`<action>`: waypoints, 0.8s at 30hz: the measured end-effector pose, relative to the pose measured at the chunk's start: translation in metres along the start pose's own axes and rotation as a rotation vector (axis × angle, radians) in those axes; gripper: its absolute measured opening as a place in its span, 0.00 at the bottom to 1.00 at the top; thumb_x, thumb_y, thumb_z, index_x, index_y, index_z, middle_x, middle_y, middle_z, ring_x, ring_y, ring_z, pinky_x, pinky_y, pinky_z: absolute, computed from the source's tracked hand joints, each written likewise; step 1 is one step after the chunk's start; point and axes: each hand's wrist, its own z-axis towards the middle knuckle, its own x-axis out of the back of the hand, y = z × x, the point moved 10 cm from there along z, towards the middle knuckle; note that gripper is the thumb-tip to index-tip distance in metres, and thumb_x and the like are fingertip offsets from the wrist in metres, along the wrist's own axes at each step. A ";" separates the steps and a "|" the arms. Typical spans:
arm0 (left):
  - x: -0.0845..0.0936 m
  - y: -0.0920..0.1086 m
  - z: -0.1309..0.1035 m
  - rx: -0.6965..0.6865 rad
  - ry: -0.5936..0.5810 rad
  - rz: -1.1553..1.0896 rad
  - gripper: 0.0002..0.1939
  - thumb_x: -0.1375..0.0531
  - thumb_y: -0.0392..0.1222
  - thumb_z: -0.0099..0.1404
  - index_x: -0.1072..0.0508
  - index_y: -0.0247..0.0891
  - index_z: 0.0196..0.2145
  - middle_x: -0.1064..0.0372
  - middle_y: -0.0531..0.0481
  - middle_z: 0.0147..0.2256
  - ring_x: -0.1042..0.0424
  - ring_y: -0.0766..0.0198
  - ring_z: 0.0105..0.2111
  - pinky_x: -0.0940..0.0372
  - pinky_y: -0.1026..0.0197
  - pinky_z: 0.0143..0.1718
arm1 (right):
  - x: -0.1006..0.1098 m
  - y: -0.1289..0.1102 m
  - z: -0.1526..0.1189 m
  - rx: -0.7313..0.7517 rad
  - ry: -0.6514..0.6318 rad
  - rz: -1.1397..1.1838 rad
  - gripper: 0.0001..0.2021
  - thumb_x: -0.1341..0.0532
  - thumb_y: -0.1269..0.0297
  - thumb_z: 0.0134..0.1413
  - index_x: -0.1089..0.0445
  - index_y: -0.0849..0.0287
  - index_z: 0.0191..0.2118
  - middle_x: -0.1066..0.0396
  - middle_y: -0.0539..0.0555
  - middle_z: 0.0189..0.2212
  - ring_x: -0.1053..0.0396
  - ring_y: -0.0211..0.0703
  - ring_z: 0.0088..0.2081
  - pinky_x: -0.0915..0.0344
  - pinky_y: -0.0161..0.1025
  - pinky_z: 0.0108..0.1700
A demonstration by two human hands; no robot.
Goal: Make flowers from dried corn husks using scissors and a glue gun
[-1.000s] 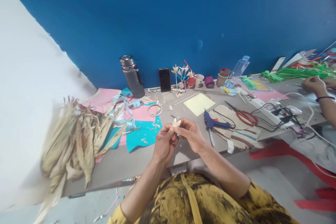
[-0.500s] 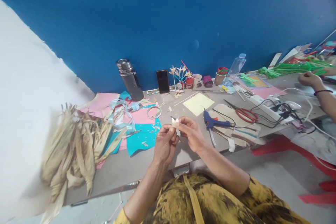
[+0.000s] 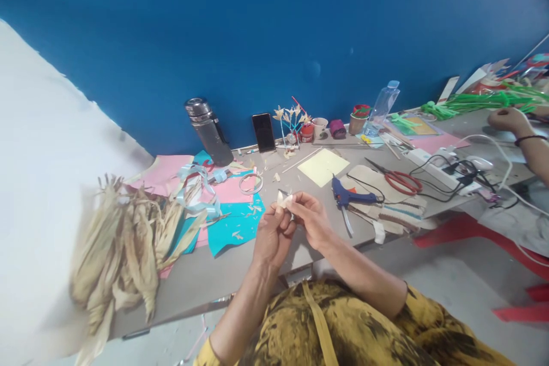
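Note:
Between my fingertips, above the table's front half, is a small cream piece with pointed tips [image 3: 282, 199], which looks like cut corn husk. My left hand [image 3: 273, 233] pinches it from the left and below. From the right, the thumb and forefinger of my right hand [image 3: 312, 218] close on the same piece. Fingers cover its lower part. A blue glue gun [image 3: 357, 197] lies right of my hands on a folded cloth [image 3: 397, 200]. Left of them is a blue sheet [image 3: 235, 227] with husk scraps on it. Dried corn husks [image 3: 124, 246] are heaped at the far left.
Behind my hands stand a thermos [image 3: 210, 134], a phone [image 3: 263, 132] and husk flowers [image 3: 292, 117]. Red-handled scissors [image 3: 402, 182] and a power strip [image 3: 437, 171] with tangled cords lie to the right. Another person's hand [image 3: 510, 121] is at the far right, near green stems [image 3: 480, 103].
My fingers have shifted slightly on the cream piece, and its pointed tips now stand farther apart. The view has moved a little. Both hands keep their hold.

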 end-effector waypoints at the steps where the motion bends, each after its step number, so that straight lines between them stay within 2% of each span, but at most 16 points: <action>1: 0.000 0.000 0.000 -0.003 -0.004 0.005 0.19 0.27 0.38 0.54 0.36 0.34 0.24 0.50 0.60 0.20 0.53 0.76 0.19 0.53 0.71 0.19 | 0.000 0.001 0.000 -0.006 -0.006 0.003 0.18 0.25 0.54 0.39 0.34 0.57 0.27 0.31 0.46 0.18 0.32 0.36 0.18 0.35 0.31 0.18; 6: -0.002 0.002 -0.001 -0.041 -0.018 0.051 0.20 0.27 0.41 0.55 0.37 0.35 0.24 0.48 0.59 0.21 0.52 0.76 0.19 0.53 0.71 0.19 | 0.005 0.005 0.001 -0.014 -0.025 -0.003 0.18 0.26 0.54 0.41 0.33 0.57 0.29 0.30 0.46 0.21 0.33 0.35 0.18 0.35 0.32 0.18; 12: 0.003 0.003 0.000 -0.075 0.021 0.158 0.18 0.28 0.44 0.56 0.34 0.35 0.24 0.49 0.61 0.18 0.52 0.76 0.18 0.53 0.70 0.19 | 0.002 0.002 0.002 -0.025 -0.123 -0.115 0.15 0.29 0.52 0.47 0.30 0.59 0.31 0.32 0.47 0.21 0.36 0.33 0.20 0.42 0.30 0.21; 15: 0.009 0.002 0.000 -0.080 0.063 0.194 0.17 0.28 0.45 0.54 0.30 0.34 0.26 0.41 0.58 0.20 0.48 0.76 0.18 0.50 0.70 0.19 | 0.007 -0.004 0.004 -0.010 -0.054 -0.126 0.15 0.28 0.54 0.44 0.31 0.59 0.27 0.34 0.45 0.20 0.42 0.30 0.19 0.49 0.29 0.20; 18: 0.014 0.002 -0.002 -0.080 0.097 0.236 0.16 0.28 0.47 0.52 0.25 0.33 0.31 0.30 0.52 0.29 0.42 0.76 0.19 0.44 0.68 0.21 | 0.015 -0.003 0.005 -0.031 0.027 -0.074 0.16 0.27 0.57 0.41 0.34 0.59 0.23 0.36 0.44 0.19 0.47 0.28 0.19 0.53 0.29 0.20; 21: 0.020 0.010 -0.004 -0.134 0.141 0.324 0.16 0.29 0.48 0.55 0.23 0.34 0.35 0.28 0.51 0.30 0.39 0.74 0.19 0.43 0.67 0.21 | 0.016 0.004 0.004 -0.082 0.020 -0.026 0.17 0.27 0.58 0.39 0.35 0.59 0.23 0.39 0.44 0.19 0.49 0.28 0.19 0.54 0.29 0.20; 24: 0.023 0.017 -0.004 -0.174 0.172 0.375 0.14 0.30 0.46 0.55 0.22 0.34 0.35 0.28 0.51 0.29 0.39 0.74 0.19 0.44 0.67 0.21 | 0.018 0.006 0.004 -0.081 0.035 -0.015 0.18 0.26 0.57 0.38 0.35 0.59 0.23 0.41 0.43 0.18 0.51 0.28 0.19 0.55 0.29 0.20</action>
